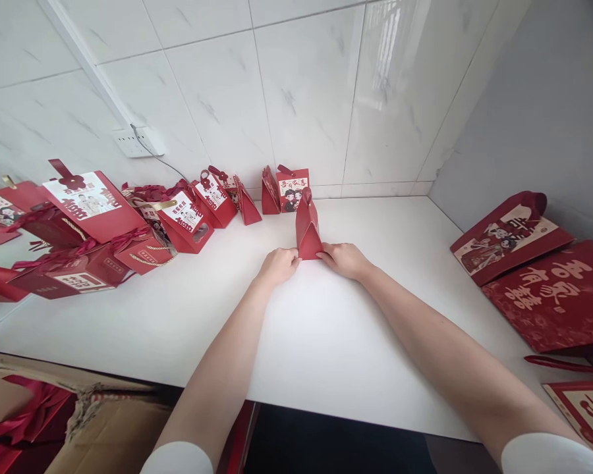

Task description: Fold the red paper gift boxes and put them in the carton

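A small red gift box [308, 241] with a triangular side and a loop at its top stands upright on the white tabletop [316, 329]. Its plain side faces me. My left hand [278, 266] is closed at the lower left edge of the box, thumb and fingers against it. At the lower right edge, my right hand [344, 259] pinches the box in the same way. The far side of the box and some of my fingertips are hidden. Just behind it, near the wall, stands a red box with a printed couple [294, 187].
Several red gift boxes [91, 207] are crowded on the left, some stacked. Red gift bags [558, 296] lie at the right by the grey wall. A tiled wall [306, 99] with a power socket [137, 141] closes the back. An open cardboard box [109, 434] sits below the front left edge.
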A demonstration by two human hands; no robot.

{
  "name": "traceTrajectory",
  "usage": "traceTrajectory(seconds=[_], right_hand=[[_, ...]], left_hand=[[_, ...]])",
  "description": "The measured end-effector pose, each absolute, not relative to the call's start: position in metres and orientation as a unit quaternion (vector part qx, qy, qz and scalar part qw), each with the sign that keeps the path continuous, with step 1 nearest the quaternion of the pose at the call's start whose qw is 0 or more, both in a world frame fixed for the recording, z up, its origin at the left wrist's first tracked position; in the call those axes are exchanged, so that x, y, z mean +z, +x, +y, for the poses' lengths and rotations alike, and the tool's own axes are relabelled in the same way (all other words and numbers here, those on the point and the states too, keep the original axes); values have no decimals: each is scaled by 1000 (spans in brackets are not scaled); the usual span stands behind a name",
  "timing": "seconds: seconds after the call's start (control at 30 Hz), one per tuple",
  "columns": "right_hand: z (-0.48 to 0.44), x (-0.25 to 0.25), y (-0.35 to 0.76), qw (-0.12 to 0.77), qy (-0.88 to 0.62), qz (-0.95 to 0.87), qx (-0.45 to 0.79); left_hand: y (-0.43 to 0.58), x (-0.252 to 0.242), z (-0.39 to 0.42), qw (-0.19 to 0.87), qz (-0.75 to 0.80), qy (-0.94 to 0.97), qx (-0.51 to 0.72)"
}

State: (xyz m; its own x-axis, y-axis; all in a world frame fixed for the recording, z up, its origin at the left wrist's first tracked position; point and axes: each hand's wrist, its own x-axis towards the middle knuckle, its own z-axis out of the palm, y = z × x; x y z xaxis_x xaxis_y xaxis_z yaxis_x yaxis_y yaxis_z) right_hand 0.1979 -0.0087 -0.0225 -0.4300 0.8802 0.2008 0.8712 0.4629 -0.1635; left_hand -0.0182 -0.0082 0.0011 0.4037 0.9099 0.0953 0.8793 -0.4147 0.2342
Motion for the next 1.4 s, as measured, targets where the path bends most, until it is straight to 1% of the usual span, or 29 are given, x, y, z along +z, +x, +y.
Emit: traceTrajectory(seconds=[0.33,0.4,0.47,0.57,0.67,0.73,0.87,1.1,1.23,1.4], right_hand=[[-11,-20,199,153,-519,-840,44],[-14,-18,196,191,-524,-829,36],[-18,-17,191,256,-538,-803,5],[-23,-17,181,344,-537,-769,-47],[-27,-17,174,373,-517,-766,-79],[-29,-17,172,378,-517,-762,-97],[-29,-16,171,370,-533,-753,-111],[-27,-9,165,296,-596,-742,-81],[-26,-7,167,238,-607,-757,-48],[-25,-8,171,212,-599,-770,-54]], left_hand=[[-14,8,-16,62,526,832,167],[-12,12,-19,48,520,832,189],[-11,16,-22,21,514,830,215],[-7,19,-26,-46,510,822,249],[-2,20,-30,-112,500,816,267],[0,20,-32,-132,480,823,273],[4,17,-33,-149,478,826,260],[20,13,-31,-155,571,782,195],[26,15,-33,-134,602,769,171],[29,15,-33,-93,613,766,171]])
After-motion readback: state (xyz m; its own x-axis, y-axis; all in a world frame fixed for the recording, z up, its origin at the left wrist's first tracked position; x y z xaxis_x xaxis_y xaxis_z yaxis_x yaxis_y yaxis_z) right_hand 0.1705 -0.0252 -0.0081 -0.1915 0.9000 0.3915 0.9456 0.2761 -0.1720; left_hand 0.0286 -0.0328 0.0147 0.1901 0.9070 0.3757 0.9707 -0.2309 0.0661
